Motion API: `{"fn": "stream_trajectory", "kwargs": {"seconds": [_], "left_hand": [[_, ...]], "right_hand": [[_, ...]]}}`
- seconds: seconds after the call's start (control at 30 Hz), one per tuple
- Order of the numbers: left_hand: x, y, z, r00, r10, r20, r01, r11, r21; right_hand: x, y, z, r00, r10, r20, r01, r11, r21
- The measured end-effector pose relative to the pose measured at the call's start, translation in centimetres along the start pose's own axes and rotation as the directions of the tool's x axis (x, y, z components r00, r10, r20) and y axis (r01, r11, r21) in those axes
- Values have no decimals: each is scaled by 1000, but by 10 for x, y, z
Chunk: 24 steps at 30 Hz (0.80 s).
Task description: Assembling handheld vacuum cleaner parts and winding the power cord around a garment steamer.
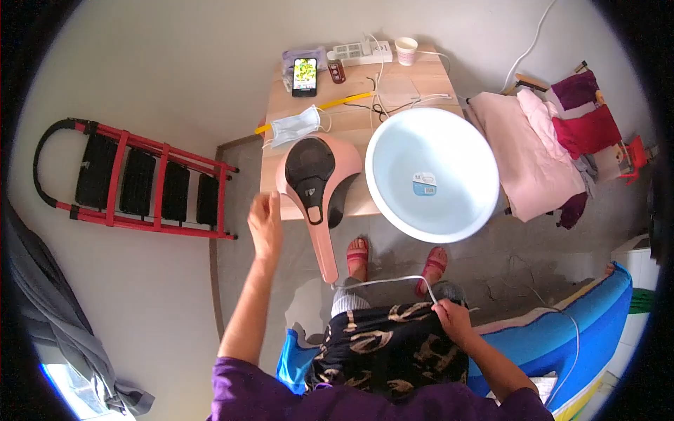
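Note:
A pink handheld vacuum cleaner (325, 247) with a dark clear dust cup (309, 162) lies on the light wooden table (354, 126), its handle sticking out over the front edge. My left hand (265, 226) is raised just left of the vacuum, apart from it, fingers loosely bent and holding nothing I can see. From the handle's end a white cord (393, 278) runs across my lap. My right hand (453, 319) is closed around this cord, above my right thigh. Right of the vacuum, a pale blue basin (449, 151) with a label inside overhangs the table's front edge.
On the table are a face mask (295, 126), a yellow stick (344, 101), a phone (305, 76), a power strip (359, 52), a paper cup (406, 51) and loose cables. A red folding ladder (160, 188) leans at left. Pink bedding (509, 154) lies at right, a blue cushion (554, 333) nearer me.

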State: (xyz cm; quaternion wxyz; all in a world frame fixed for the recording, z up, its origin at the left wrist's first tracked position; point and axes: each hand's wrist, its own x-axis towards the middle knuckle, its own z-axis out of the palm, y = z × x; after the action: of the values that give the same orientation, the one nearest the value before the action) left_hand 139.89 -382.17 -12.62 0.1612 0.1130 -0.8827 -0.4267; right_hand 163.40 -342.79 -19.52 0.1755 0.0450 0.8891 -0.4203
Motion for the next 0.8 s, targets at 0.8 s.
{"fn": "stream_trajectory", "kwargs": {"seconds": [0.8], "left_hand": [[359,-46,195,769,479,424,-589,271,762]], "right_hand": [[31,41,26,962,-2,272,125,890,-438]]}}
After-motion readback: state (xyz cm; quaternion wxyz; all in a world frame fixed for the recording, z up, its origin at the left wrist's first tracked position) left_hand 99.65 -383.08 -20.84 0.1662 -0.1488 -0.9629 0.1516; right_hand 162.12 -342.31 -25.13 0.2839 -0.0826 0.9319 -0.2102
